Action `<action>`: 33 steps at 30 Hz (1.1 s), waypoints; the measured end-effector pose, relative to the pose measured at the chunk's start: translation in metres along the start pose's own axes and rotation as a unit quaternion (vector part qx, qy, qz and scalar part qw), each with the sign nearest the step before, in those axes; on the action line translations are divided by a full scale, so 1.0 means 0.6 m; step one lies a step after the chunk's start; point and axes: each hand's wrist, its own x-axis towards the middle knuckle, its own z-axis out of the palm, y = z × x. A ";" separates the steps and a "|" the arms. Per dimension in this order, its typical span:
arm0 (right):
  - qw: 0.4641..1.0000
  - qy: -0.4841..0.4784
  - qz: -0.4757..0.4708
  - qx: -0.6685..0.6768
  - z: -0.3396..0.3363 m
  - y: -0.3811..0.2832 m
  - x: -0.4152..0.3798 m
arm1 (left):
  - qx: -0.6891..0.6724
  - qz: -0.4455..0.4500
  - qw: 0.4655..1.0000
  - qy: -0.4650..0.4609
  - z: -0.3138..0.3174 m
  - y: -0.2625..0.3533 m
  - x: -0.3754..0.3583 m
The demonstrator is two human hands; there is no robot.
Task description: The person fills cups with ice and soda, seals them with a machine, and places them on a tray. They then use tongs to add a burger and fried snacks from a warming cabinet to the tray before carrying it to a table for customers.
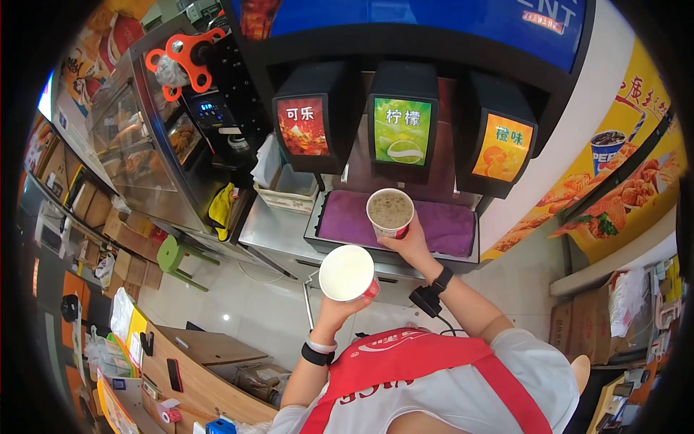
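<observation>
The right hand [413,249] is closed around a paper cup of brown, frothy drink [391,231], upright over the soft purple cloth [444,226], nearest the boxy, green-labelled dispenser [403,123] – the left hand [337,315], nearer the body, curls its grip around a round, pale-lined cup [345,272], contents unclear.

Two paper cups [348,273], three drink dispensers [402,130], one stool [171,254]
</observation>
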 end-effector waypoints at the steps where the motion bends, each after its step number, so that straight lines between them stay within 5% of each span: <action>1: 0.998 0.012 -0.025 -0.052 -0.003 0.006 -0.004 | 0.011 0.024 1.000 0.006 0.000 -0.010 0.005; 6: 0.991 0.058 -0.070 -0.094 -0.055 -0.029 -0.043 | 0.021 0.009 0.999 -0.032 0.035 0.017 0.033; 8: 0.978 -0.167 -0.106 -0.067 -0.078 -0.071 -0.058 | 0.018 -0.006 0.998 -0.052 0.056 0.020 0.050; 10: 0.973 -0.218 -0.071 -0.007 -0.067 -0.096 -0.069 | 0.131 0.084 0.984 -0.084 0.074 0.002 0.068; 16: 0.994 -0.112 -0.012 0.014 -0.116 -0.074 -0.077 | 0.204 0.152 0.963 -0.091 0.095 -0.009 0.085; 19: 0.998 -0.014 0.027 0.054 -0.141 -0.079 -0.076 | 0.203 0.152 0.957 0.139 0.080 -0.034 0.128; 22: 0.998 0.018 0.038 0.048 -0.161 -0.069 -0.074 | 0.291 0.175 0.929 0.146 0.077 -0.036 0.173; 25: 0.998 0.039 -0.021 -0.036 -0.168 -0.071 -0.075 | 0.269 0.204 0.935 0.112 0.079 -0.050 0.202; 33: 0.999 0.037 -0.002 -0.017 -0.179 -0.070 -0.077 | 0.241 0.183 0.946 0.111 0.100 -0.040 0.194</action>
